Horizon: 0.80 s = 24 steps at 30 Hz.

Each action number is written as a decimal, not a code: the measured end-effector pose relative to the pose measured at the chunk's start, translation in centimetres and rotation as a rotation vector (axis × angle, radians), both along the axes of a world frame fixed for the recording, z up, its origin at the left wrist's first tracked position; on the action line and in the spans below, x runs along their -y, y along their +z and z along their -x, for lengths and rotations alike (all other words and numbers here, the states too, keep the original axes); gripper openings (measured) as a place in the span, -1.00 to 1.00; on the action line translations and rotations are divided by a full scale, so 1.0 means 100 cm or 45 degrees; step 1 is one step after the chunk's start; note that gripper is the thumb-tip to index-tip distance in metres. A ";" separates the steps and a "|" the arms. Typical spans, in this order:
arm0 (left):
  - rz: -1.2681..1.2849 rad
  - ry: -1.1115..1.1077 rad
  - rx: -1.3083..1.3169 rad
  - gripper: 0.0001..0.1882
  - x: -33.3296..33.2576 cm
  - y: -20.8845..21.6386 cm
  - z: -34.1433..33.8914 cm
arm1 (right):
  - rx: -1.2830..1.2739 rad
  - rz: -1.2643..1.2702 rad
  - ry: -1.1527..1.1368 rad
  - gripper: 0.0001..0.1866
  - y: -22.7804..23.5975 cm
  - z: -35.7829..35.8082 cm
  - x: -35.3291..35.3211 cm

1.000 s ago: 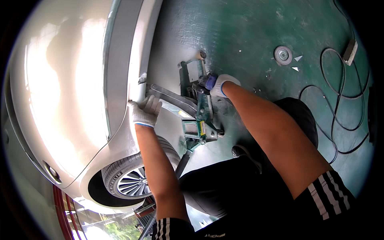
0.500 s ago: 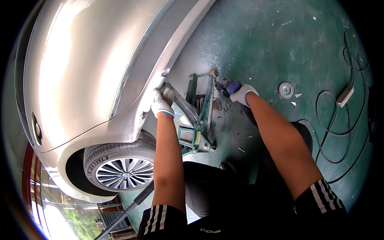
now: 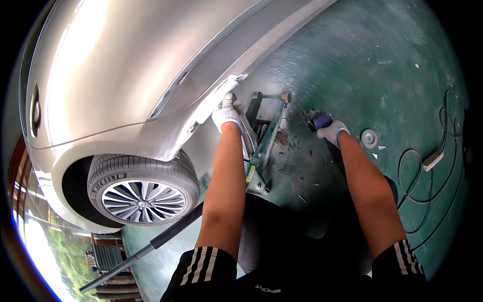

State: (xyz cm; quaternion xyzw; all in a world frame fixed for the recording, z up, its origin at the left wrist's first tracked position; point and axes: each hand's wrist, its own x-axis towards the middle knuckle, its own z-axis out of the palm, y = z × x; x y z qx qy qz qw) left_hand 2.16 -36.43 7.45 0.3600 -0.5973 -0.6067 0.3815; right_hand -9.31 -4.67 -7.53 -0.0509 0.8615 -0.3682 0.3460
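Observation:
My left hand [image 3: 227,112], in a white knit glove, has its fingers curled at the lower edge of the car's sill [image 3: 209,103], beside a whitish sanded patch. Its fingertips are partly hidden. My right hand [image 3: 333,132], gloved too, is closed around a blue and black angle grinder [image 3: 319,120], held out over the floor away from the car. The silver car [image 3: 151,60] fills the upper left. Between my hands, a green floor jack [image 3: 270,136] reaches under the car's edge, partly covered by my left forearm.
A round disc [image 3: 369,138] and small white scraps lie on the green floor right of my right hand. Black cable [image 3: 413,166] loops around a power strip [image 3: 432,160]. The car's rear wheel [image 3: 143,194] and the jack's long handle [image 3: 151,247] are at lower left.
The whole view has shifted and turned somewhat, so the car and jack sit differently in it. Both hands appear further right; the left stays at the sill and the right keeps the angle grinder.

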 end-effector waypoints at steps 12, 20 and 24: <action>-0.216 -0.192 -0.188 -0.41 0.008 -0.015 -0.005 | -0.094 -0.044 0.209 -0.34 -0.019 -0.027 -0.004; -0.619 -0.257 -0.868 -0.24 -0.005 -0.003 -0.010 | 0.205 0.385 -0.264 -0.49 -0.075 -0.056 -0.023; -0.588 -0.488 -0.857 -0.30 -0.001 -0.028 -0.016 | 0.628 0.823 -0.631 -0.61 -0.102 -0.074 -0.022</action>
